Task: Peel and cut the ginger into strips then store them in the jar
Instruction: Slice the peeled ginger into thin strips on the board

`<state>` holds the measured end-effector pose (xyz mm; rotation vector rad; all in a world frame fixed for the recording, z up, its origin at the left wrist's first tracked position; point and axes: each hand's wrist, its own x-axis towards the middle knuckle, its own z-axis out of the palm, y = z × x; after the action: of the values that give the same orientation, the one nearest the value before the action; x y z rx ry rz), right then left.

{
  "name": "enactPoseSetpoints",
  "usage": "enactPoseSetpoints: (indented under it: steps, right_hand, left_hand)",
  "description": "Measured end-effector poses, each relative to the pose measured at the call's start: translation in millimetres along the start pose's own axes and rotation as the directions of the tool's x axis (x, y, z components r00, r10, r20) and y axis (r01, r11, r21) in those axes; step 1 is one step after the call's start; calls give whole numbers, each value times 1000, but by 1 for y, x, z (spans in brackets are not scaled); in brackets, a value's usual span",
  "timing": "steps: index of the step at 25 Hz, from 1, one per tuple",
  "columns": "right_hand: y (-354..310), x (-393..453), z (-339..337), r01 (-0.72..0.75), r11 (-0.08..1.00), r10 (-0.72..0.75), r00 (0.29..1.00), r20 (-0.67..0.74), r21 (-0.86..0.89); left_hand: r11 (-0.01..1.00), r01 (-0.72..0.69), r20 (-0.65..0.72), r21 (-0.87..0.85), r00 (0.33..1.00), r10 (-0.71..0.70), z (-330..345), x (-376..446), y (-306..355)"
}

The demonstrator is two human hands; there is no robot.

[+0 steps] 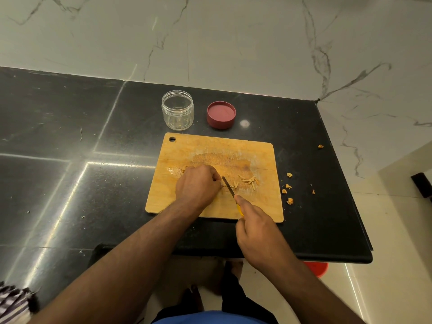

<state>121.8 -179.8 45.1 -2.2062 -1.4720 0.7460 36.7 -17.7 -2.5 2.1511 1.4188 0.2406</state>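
A: Left side first. What's there?

B: Striped cloth (12, 302) at the bottom left corner, on or at the edge of the black counter (58, 136). Further in, a clear jar (177, 110), upright, no lid on, near the back wall. A few small bits at its bottom, too small to identify.

A: Lid?

B: Maroon lid (221, 114) just right of the jar, lying inner side up, not touching it. Both sit behind the wooden cutting board (187, 150).

A: Hands?

B: Left hand (198, 183) is on the board, knuckles up, fingers curled down. Whatever it pins is hidden under the fingers, so I can't confirm it's ginger. Right hand (257, 228) is wrapped round the yellow handle of a knife (228, 186), forefinger stretched along the top. Blade angles up-left, tip right against the left fingertips.

A: So hands are close?

B: Near, not touching. Blade bridges the gap.

A: Cut product?

B: Small pile of ginger strips (249, 180) on the board, just right of the blade.

A: Right of the board?

B: Peel scraps (289, 188) scattered on the counter near the board's right edge, one more stray scrap further back. Red object (315, 268) on the floor, partly hidden under the counter edge.
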Motion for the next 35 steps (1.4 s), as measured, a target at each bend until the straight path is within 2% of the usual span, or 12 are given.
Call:
enactPoseSetpoints:
  steps: [7, 15, 19, 21, 27, 33, 35]
  right_hand:
    - [2, 10, 7, -4, 999, 5, 1000, 18, -33]
    - [6, -17, 4, -54, 998, 53, 998, 29, 19]
    - [9, -25, -5, -62, 997, 63, 998, -17, 51]
    - [9, -23, -5, -46, 996, 49, 998, -41, 70]
    - [5, -12, 11, -10, 999, 9, 1000, 12, 49]
    - [24, -18, -3, -76, 994, 83, 992, -97, 74]
    - [24, -18, -2, -47, 995, 52, 996, -67, 83]
  left_hand:
    - [999, -23, 24, -37, 999, 24, -1, 3, 2]
    - [999, -10, 11, -53, 1000, 11, -3, 1, 2]
    - [999, -16, 33, -36, 999, 18, -6, 0, 4]
    - [999, -26, 41, -40, 999, 28, -13, 0, 4]
    - [995, 8, 43, -102, 999, -3, -35, -1, -12]
    - [994, 1, 44, -109, 999, 4, -39, -12, -22]
    - [995, -5, 61, -99, 998, 11, -40, -12, -20]
